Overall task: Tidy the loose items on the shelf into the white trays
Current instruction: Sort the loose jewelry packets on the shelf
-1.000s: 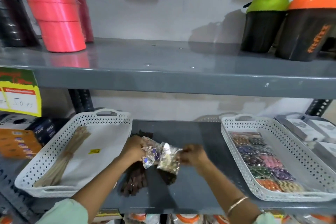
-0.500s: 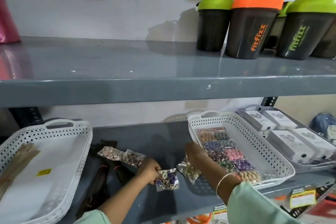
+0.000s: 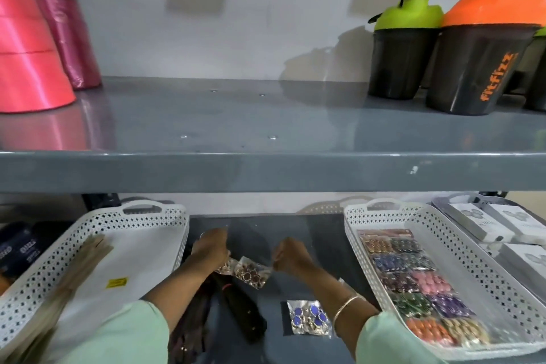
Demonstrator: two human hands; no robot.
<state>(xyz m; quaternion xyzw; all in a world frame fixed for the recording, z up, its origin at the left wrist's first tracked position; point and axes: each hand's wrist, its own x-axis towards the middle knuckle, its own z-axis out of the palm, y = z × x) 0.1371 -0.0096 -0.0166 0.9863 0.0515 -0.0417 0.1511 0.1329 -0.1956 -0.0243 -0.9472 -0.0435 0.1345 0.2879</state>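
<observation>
A clear packet of blue earrings point(image 3: 308, 317) lay nearest on the lower shelf point(image 3: 310, 233), between both forearms. Farther in, the left hand point(image 3: 210, 248) and right hand point(image 3: 291, 254) had fingers closed on opposite ends of a brown-bead packet point(image 3: 251, 271). White trays flanked them: left tray point(image 3: 97, 221), right tray point(image 3: 443, 233). Shaker bottles point(image 3: 404, 47) stood above.
</observation>
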